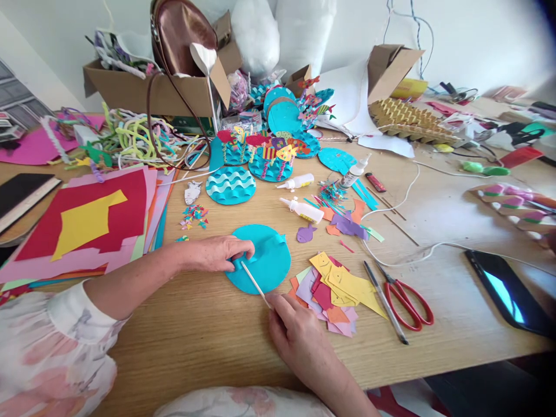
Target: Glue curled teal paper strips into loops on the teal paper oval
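A round turquoise disc (273, 269) lies on the table in front of me. Across it runs a wavy strip of turquoise paper (278, 238), its far end curling up at the right rim. My left hand (221, 253) rests over the disc's left side, fingers bent and pinched at the near end of the strip; the fingertips are partly hidden. In my right hand (297, 330), closed below the disc, is a thin pale stick (254, 280), whose tip touches or hovers just over the disc near my left fingers.
Right of the disc lie paper scraps (332, 289), a pen (384, 301), red-handled scissors (408, 298) and a phone (508, 289). Beyond are glue bottles (304, 209) and a wave-trimmed disc (230, 185). Coloured sheets (130, 220) are stacked left; a cardboard box (121, 87) stands behind.
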{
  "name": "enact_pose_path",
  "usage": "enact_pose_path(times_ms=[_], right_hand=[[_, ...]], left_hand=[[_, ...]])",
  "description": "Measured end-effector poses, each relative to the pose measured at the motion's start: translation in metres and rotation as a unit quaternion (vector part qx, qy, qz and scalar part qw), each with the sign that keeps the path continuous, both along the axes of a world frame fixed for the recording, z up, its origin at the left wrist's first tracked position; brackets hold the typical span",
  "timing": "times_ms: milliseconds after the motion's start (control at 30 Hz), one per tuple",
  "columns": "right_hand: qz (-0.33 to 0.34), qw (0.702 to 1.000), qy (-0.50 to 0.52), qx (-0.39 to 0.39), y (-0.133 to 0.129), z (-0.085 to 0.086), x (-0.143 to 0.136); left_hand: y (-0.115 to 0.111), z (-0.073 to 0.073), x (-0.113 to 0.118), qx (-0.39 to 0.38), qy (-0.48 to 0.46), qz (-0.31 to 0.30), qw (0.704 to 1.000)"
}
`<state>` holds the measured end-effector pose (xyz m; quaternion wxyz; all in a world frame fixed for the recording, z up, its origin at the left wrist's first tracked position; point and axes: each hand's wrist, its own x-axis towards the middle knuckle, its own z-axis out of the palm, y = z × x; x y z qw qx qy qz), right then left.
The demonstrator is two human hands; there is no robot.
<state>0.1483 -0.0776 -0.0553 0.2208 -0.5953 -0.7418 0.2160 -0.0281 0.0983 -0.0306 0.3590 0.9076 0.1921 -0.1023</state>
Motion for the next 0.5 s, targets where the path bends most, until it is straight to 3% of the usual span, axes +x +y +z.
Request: enact_pose_path(times_ms=[500], right_hand=[[-0.006,1.0,0.004,-0.004,0.0017,-0.0005,-0.0002]], left_hand=[[0.0007,-0.0012,-0.0008,-0.007,-0.007,-0.004,1.0]])
